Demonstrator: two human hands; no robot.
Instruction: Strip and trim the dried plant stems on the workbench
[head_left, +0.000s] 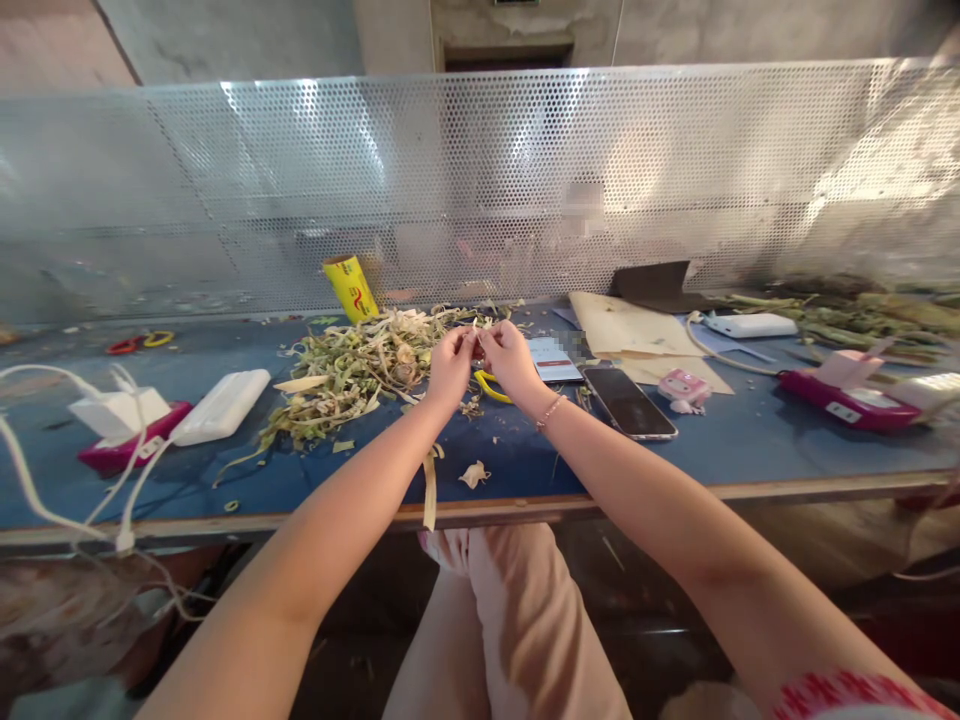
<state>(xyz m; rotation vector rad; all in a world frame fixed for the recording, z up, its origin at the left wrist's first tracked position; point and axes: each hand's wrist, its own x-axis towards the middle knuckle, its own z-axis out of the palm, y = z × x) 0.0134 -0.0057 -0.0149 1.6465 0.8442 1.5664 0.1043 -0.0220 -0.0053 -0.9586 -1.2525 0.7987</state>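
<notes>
My left hand (451,364) and my right hand (511,358) meet over the middle of the blue table, both closed in a pinch. A small pale plant piece (475,325) shows between their fingertips; its exact kind is too small to tell. Left of my hands spreads a heap of dry, green and straw-coloured plant stalks (352,370). Under my right hand a yellow loop handle (491,388) sticks out, perhaps of scissors, the rest being hidden. A dry husk scrap (474,474) lies near the front edge, and a long pale strip (430,490) hangs over it.
To the right lie a phone (630,403), a pink figure (684,389) and brown paper (622,325). A yellow tube (352,288) stands behind the heap. Magenta power strips (112,455) with cables sit at both sides. A perforated metal screen (420,180) rises at the back.
</notes>
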